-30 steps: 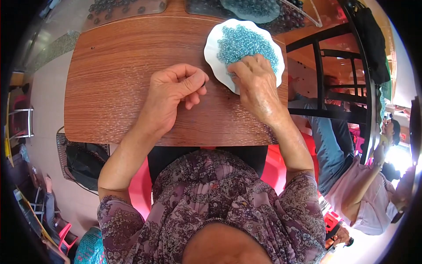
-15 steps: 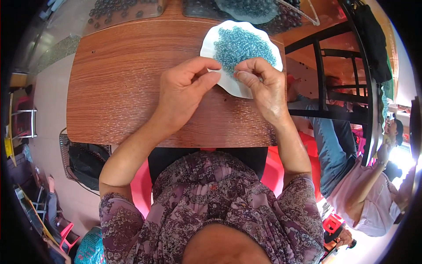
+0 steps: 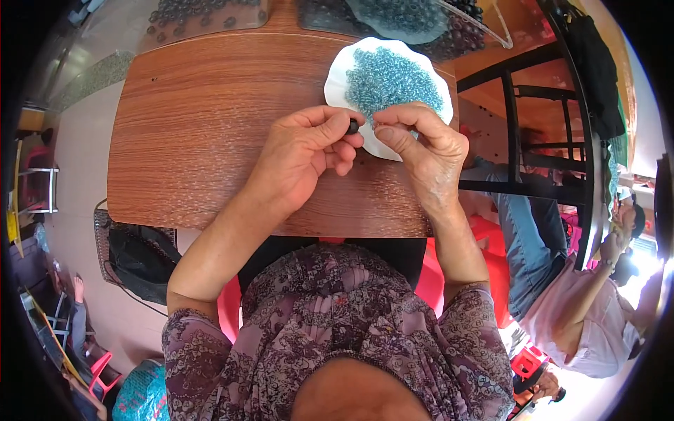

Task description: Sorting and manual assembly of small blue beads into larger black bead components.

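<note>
Between the thumb and forefinger of my left hand (image 3: 302,147) is a round black bead (image 3: 352,126). The hand hovers over the table at the near-left edge of a white scalloped plate (image 3: 337,83). A heap of small blue glass beads (image 3: 393,81) covers much of the plate. My right hand (image 3: 427,144) is just right of the black bead, over the plate's near edge. Its thumb and forefinger are pinched together. Whatever they hold is too small to make out.
Beneath my hands lies a brown wood-grain table (image 3: 196,133). Beyond it are a clear tray of dark beads (image 3: 200,17) and a second tray (image 3: 319,15) with dark and blue beads. A black metal frame (image 3: 512,126) stands at right, near a seated person (image 3: 583,316).
The black bead now shows in my left fingers, whose hand has moved slightly right and turned, with its lower fingers visible. My right hand has shifted a little nearer to me.
</note>
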Demonstrator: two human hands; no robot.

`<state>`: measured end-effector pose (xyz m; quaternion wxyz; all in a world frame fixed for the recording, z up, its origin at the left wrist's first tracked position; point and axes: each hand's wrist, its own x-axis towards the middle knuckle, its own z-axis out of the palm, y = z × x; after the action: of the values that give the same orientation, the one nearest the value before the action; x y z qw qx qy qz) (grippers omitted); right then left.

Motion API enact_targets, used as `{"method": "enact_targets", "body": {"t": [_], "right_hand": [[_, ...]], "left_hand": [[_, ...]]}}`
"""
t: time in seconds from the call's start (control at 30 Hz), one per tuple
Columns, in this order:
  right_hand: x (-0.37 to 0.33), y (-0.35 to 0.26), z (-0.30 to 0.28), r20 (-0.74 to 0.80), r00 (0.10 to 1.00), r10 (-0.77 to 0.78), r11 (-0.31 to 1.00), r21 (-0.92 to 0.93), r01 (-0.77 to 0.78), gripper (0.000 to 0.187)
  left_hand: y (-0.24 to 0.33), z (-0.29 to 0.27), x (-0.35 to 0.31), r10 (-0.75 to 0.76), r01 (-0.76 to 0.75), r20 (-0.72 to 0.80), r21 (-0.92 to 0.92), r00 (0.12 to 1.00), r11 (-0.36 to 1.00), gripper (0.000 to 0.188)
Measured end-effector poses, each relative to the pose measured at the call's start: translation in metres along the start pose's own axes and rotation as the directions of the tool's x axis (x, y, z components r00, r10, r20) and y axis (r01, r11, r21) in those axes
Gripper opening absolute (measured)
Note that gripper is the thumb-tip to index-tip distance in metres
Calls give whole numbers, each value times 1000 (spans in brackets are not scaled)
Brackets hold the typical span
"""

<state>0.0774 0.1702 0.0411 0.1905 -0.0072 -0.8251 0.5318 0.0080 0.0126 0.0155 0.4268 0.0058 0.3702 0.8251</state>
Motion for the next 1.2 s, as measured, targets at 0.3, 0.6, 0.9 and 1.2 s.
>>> {"method": "enact_targets", "body": {"t": [0.3,0.6,0.9,1.2], "right_hand": [[-4,-5,11,-33,998,-56,998,-6,56,16],[-8,-7,17,-89,996,-20,998,56,25,17],[-8,-5,19,-160,970,-182,979,-118,164,17],[-4,-10,17,-137,953,-271,950,-199,242,18]], "left_hand": [[-8,-10,0,3,16,96,-194,995,981,20],[-7,-1,-4,62,-46,78,-192,995,980,19],[-8,1,-2,115,-96,97,-182,989,979,19],[-11,0,0,221,-222,31,22,975,975,15]]}}
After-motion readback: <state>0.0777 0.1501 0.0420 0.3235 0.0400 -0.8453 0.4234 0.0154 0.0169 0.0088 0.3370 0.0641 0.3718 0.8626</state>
